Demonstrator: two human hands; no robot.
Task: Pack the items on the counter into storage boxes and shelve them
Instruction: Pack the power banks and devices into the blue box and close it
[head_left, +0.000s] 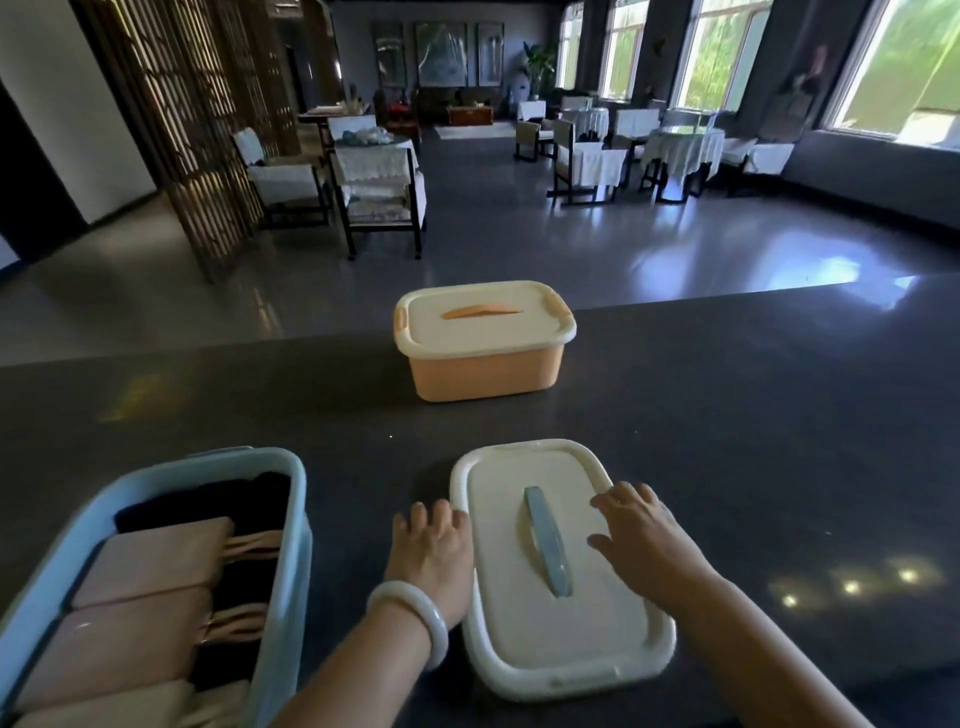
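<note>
A blue storage box (291, 525) stands open at the near left of the dark counter (727, 415), filled with folded beige and black items (156, 561). Its cream lid (519, 613), with a blue handle (545, 545), lies flat on the counter to the right of the box. My left hand (431, 551) rests at the lid's left edge, fingers curled down against the rim. My right hand (639, 535) lies on the lid's top right, fingers spread over it. An orange box (483, 369) with its cream lid closed sits farther back at the centre.
Beyond the counter's far edge lies a dim dining room with covered tables and chairs (374, 176), a wooden lattice screen (197, 130) at the left and bright windows (904, 67) at the right. Ceiling lights reflect on the counter at the right.
</note>
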